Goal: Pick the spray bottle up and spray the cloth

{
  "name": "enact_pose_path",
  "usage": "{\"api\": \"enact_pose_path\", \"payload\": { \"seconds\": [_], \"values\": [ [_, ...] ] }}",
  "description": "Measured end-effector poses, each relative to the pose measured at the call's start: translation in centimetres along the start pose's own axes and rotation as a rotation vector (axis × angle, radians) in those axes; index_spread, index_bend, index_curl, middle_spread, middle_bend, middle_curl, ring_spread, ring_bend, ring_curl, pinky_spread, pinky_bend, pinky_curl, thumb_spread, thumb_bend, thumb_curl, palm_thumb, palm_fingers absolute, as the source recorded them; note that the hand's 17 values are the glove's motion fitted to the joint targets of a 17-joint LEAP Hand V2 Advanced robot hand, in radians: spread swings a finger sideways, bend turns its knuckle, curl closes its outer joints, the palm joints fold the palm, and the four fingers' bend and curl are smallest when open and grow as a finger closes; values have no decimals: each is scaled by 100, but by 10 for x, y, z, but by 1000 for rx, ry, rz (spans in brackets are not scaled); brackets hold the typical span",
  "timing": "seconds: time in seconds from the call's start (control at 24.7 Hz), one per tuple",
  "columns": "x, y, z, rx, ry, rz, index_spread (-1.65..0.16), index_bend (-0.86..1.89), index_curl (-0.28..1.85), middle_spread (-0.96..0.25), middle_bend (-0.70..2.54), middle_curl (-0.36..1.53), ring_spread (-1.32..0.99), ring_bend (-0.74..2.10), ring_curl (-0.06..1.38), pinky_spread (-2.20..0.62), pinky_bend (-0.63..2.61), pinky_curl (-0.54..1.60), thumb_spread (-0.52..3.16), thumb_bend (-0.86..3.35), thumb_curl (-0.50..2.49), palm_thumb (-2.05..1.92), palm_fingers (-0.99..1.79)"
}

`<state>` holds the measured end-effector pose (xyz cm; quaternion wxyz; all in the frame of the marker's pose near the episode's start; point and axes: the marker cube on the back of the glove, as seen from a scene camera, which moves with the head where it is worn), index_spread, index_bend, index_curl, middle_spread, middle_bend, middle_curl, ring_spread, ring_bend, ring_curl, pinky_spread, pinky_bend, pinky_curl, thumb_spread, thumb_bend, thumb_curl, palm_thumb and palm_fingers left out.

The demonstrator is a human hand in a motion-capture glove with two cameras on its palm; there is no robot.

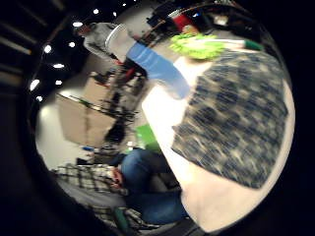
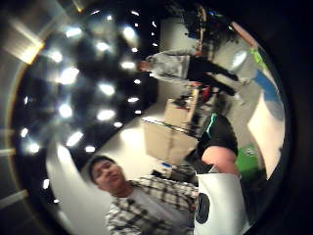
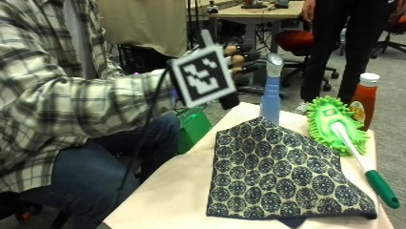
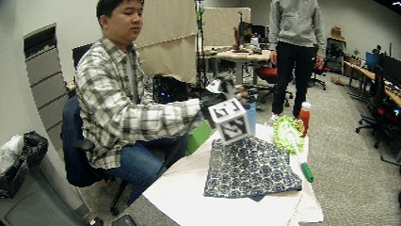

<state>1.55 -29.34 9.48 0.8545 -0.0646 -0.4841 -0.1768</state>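
We see the gloved right hand (image 3: 233, 56) raised beside the bottle's (image 3: 271, 90) top, apart from it; whether its fingers are curled we cannot tell. The bottle stands upright at the cloth's (image 3: 279, 171) far corner on the desk (image 3: 171, 200). A green duster (image 3: 334, 124) lies beside the cloth.
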Motion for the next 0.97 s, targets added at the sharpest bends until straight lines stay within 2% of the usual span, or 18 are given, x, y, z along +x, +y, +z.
{"api": "enact_pose_path", "payload": {
  "seconds": [0.16, 0.4, 0.57, 0.77, 0.97],
  "values": [
    [-9, 109, -33, -93, 529, 50, -34, 19, 39, -6, 21, 36, -3, 22, 30, 12, 17, 32, 94, -3, 69, 83, 9],
    [-27, 244, -33, 61, 1059, 238, -34, 18, 38, -6, 21, 36, -1, 20, 30, 13, 17, 32, 102, -3, 67, 78, 9],
    [-44, 337, -33, 89, 1121, 356, -34, 18, 37, -6, 21, 36, 0, 20, 29, 13, 16, 31, 106, -1, 66, 77, 9],
    [-59, 418, -22, 102, 1106, 503, -33, 19, 37, -5, 21, 35, 1, 19, 29, 13, 17, 30, 110, 0, 67, 80, 10],
    [-67, 485, -2, 86, 1086, 489, -32, 19, 37, -5, 20, 35, 2, 19, 29, 14, 17, 29, 114, 0, 67, 81, 10]
  ]
}}
